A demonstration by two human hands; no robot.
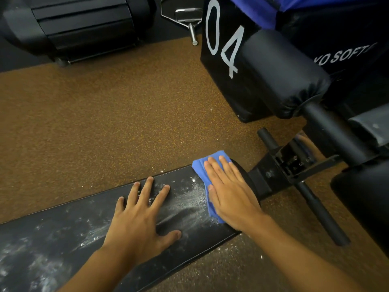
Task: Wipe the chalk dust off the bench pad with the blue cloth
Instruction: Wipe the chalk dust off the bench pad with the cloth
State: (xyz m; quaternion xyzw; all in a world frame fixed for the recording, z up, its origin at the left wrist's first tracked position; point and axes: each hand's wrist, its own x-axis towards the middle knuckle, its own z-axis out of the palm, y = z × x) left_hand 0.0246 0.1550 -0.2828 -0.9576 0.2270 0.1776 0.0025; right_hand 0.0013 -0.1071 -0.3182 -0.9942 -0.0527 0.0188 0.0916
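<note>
Head view, the only one. The pad (88, 234) ran from lower left to the right of centre, black, streaked with white chalk (189, 199) over most of its length. The cloth (205, 175), blue, lay folded at the pad's far right end, close to where the frame (280, 165) joins it.

Right hand (229, 192) lay flat on the cloth, fingers straight and close together, palm pressing down. No closed grip: the cloth was pinned under the open hand, not pinched. A flat palm likely spreads pressure over the fold, so a wide strip is cleaned per stroke.

Left hand (141, 218) rested bare on the pad just beside the right, fingers spread apart, holding nothing. Probably a brace, steadying the body and the pad against the wiping push.

The thickest chalk smear sat between the two hands, touching the cloth's left edge. Heavy dust also showed at the lower-left end. White specks lay on the floor (105, 112) by both long edges of the pad.

Judgement: wiping at an early stage; most of the pad not yet cleaned. The start at one end suggests a sweep along the length. Risk: dust pushed off onto the floor instead of being taken up by the cloth.
</note>
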